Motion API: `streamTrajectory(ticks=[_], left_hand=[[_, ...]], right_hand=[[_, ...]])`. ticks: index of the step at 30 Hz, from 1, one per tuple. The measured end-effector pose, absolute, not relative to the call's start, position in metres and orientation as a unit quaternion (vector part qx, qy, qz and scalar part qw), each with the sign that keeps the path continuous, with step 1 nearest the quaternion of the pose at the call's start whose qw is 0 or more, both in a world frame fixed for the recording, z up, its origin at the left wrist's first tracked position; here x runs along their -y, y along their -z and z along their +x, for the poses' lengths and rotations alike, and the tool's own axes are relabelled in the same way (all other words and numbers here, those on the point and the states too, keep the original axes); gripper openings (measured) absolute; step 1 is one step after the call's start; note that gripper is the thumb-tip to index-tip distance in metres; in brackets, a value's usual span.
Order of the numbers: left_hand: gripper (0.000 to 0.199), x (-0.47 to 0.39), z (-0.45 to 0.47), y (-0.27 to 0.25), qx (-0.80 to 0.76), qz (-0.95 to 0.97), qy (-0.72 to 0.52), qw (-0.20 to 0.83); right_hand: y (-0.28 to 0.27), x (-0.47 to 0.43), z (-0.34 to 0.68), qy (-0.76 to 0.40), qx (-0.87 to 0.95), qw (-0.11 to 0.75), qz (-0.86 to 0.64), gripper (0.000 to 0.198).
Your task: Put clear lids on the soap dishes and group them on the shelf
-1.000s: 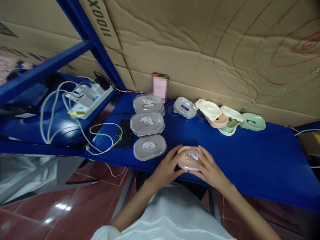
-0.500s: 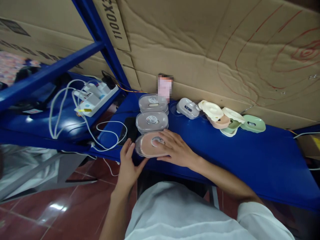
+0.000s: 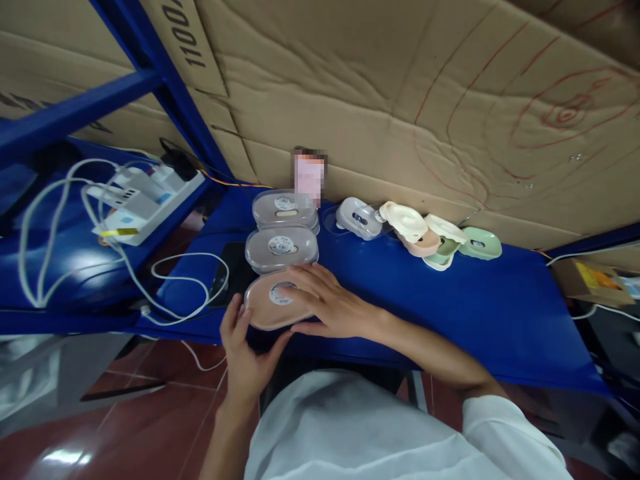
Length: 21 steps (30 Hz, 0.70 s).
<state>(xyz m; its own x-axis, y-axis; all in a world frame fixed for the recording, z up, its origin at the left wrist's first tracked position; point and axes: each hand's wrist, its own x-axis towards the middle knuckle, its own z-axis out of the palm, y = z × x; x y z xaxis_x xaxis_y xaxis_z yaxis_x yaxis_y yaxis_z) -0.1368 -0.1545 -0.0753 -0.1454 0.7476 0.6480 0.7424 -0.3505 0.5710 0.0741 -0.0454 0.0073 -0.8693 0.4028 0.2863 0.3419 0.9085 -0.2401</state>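
Both hands are on the pink case (image 3: 273, 303) at the near edge of the blue counter (image 3: 500, 320). The right hand (image 3: 330, 303) lies flat over its right half, fingers spread and pressing on the lid beside the round label. The left hand (image 3: 245, 357) cups the near left rim from below the counter edge, thumb and fingers open against the side. So the hands are apart, one on each side of the case, neither curled into a full grasp. The pink case seems to sit on top of another grey case, though the hands hide what is under it, so I cannot tell for sure.

Just behind it, in a line toward the cardboard wall (image 3: 400, 100), stand two grey cases (image 3: 281, 248), the far one just in front of a blurred-out card (image 3: 309, 177). Farther right along the wall, well apart from the hands, lie an open grey case (image 3: 357, 219) and a loose pile of cream, pink and green shells (image 3: 435, 237). Off to the left, a white power strip (image 3: 145, 200) with looping white cables (image 3: 190, 293) rests on the blue shelf.
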Motion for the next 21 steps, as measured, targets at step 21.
streamTrajectory(ticks=[21], left_hand=[[0.056, 0.133, 0.000, 0.034, -0.422, 0.825, -0.361, 0.105]], right_hand=[[0.011, 0.104, 0.213, 0.058, 0.903, 0.234, -0.357, 0.027]])
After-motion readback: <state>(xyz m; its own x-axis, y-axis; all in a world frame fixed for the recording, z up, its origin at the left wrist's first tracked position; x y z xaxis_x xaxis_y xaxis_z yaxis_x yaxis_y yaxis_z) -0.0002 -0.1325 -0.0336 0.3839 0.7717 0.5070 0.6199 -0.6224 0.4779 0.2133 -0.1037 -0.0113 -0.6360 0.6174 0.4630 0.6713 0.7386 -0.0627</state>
